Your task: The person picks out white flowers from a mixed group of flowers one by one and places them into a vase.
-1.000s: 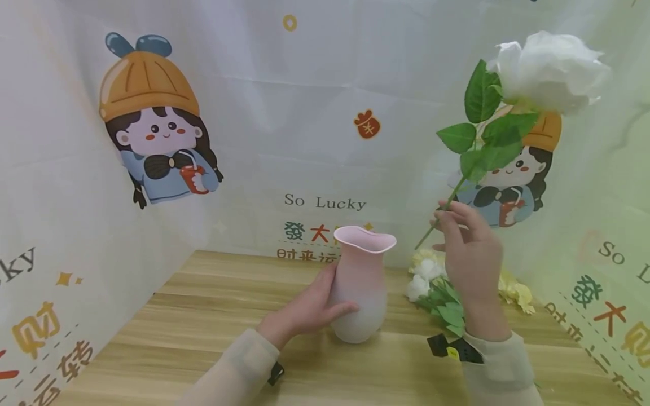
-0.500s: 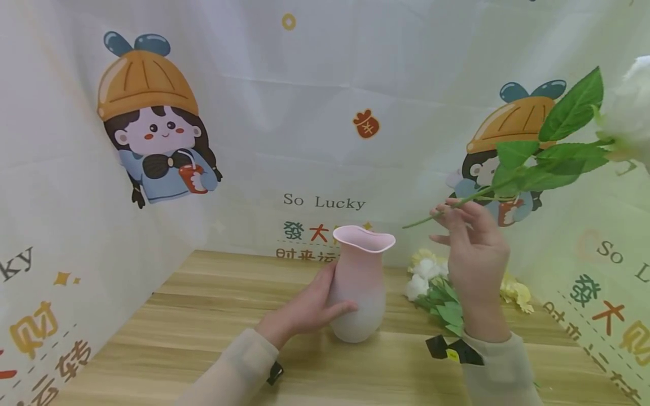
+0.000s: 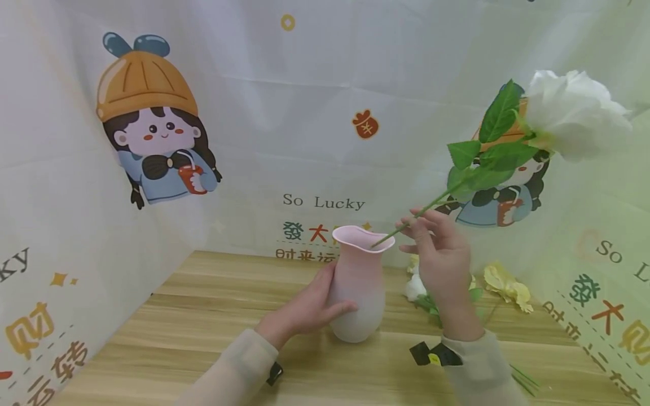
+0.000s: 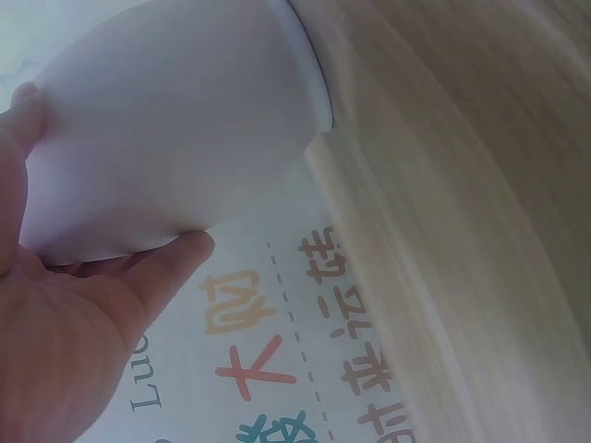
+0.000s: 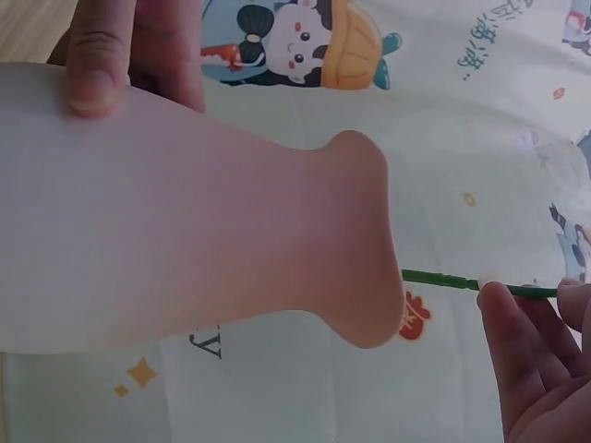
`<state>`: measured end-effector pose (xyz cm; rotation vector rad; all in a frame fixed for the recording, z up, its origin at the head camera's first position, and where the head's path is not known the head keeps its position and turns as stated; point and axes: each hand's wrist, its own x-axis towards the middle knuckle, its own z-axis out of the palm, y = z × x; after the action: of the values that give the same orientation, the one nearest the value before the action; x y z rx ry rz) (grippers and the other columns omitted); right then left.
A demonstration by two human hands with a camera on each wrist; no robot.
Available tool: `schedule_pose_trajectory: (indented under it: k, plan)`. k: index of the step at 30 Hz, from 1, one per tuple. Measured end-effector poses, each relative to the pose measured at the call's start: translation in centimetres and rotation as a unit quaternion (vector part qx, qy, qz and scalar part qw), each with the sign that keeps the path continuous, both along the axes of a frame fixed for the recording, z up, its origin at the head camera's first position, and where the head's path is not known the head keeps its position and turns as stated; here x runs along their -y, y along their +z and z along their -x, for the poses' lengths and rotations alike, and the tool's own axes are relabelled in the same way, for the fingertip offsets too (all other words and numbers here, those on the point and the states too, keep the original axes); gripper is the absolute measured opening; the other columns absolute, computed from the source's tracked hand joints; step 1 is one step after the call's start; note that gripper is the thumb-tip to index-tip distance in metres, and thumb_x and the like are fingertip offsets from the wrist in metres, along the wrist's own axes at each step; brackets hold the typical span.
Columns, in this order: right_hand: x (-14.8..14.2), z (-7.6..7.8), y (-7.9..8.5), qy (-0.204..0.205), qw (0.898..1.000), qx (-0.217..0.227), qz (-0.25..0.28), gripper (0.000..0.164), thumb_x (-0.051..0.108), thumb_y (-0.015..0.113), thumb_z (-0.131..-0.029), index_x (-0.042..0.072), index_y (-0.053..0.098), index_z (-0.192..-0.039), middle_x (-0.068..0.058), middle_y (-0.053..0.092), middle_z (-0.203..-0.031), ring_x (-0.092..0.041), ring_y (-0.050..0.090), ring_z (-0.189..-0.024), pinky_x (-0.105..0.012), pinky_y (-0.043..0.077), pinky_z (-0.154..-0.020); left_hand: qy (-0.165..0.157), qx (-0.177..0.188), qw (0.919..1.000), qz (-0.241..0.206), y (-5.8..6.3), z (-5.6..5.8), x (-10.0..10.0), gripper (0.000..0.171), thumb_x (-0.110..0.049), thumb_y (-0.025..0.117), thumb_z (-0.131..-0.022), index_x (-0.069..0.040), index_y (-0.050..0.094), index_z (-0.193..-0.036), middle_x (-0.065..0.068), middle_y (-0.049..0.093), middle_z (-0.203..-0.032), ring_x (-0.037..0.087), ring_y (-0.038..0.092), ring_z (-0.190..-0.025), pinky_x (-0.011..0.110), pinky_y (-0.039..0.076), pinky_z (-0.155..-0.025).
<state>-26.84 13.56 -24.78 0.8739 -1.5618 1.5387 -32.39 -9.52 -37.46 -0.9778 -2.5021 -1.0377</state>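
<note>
A frosted vase (image 3: 359,293), pink at its wavy rim and whitish below, stands upright on the wooden table. My left hand (image 3: 311,304) holds its left side, thumb across the front and fingers behind; in the left wrist view the thumb and fingers lie round the vase wall (image 4: 175,129). Between thumb and fingers, my right hand (image 3: 442,259) pinches the green stem (image 3: 437,200) of a large white artificial rose (image 3: 571,115). The rose leans up to the right, its stem's lower end at the vase mouth. In the right wrist view the rim hides the stem tip.
Behind my right hand lie a white flower (image 3: 415,287) and a yellow flower (image 3: 508,285) on the table (image 3: 213,316). Loose green stems (image 3: 525,380) show near my right sleeve. A printed cloth backdrop (image 3: 284,152) encloses the table's back and sides.
The rose swung right and down, then came back left with its stem tip lowered to the vase mouth. My right hand moved left. The left hand and vase stayed put.
</note>
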Motion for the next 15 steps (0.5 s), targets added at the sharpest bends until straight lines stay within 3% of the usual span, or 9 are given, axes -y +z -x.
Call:
schedule_pose_trajectory:
  k: [5,9,12,15]
  plan:
    - [0.4,1.2,-1.2,-0.04,0.998,0.001,-0.04,0.022,-0.015,0.056,-0.095,-0.007,0.063,-0.115,-0.027,0.067,-0.099,-0.033,0.066,-0.089,-0.022,0.06,-0.064,-0.005,-0.005,1.0,-0.006,-0.1,0.0,0.0,0.096,-0.046,0.072,-0.09,-0.002,0.014,-0.153,0.015,0.036,-0.14,0.019,0.042,-0.122,0.044,0.041,-0.105]
    - [0.3,2.7,-2.3,-0.118,0.99,-0.011,-0.077,0.023,-0.007,0.062,-0.095,0.003,0.068,-0.115,-0.01,0.073,-0.099,-0.017,0.067,-0.083,-0.012,0.049,-0.052,-0.001,-0.004,1.0,-0.002,-0.1,0.0,0.0,0.096,-0.047,0.071,-0.09,-0.003,0.013,-0.153,0.015,0.035,-0.141,0.019,0.041,-0.123,0.044,0.04,-0.106]
    - [0.2,3.5,-3.0,-0.159,0.982,-0.005,-0.099,0.022,0.0,0.065,-0.096,0.009,0.07,-0.115,-0.001,0.074,-0.098,-0.012,0.063,-0.073,-0.012,0.044,-0.047,0.003,0.0,1.0,0.002,-0.1,0.0,0.1,0.097,-0.048,0.071,-0.09,-0.004,0.012,-0.154,0.015,0.034,-0.142,0.019,0.04,-0.123,0.043,0.039,-0.107]
    - [0.2,3.8,-3.4,-0.173,0.977,0.025,-0.119,0.021,0.008,0.065,-0.098,0.013,0.07,-0.118,0.002,0.074,-0.097,-0.01,0.059,-0.063,-0.016,0.048,-0.05,0.002,0.006,1.0,0.001,-0.1,-0.1,0.1,0.097,-0.048,0.071,-0.09,-0.004,0.012,-0.154,0.015,0.034,-0.142,0.019,0.041,-0.123,0.043,0.04,-0.106]
